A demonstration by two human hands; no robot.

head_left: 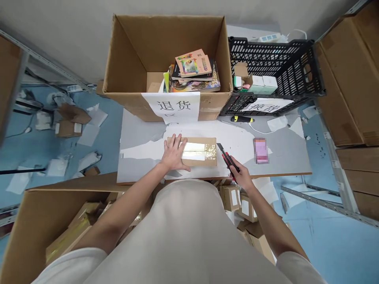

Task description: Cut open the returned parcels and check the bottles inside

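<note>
A small cardboard box with a white label and shiny tape lies on the table in front of me. My left hand rests on its left end, fingers spread over the top. In my right hand is a red and black box cutter, gripped by its handle. Its dark blade points up and to the left, close to the taped right end of the box. Whether the blade touches the cardboard I cannot tell.
A large cardboard box holding books stands at the table's back, beside a black plastic crate with small boxes. A yellow-black tool and a pink blurred item lie on the table. Parcels fill a carton at lower left.
</note>
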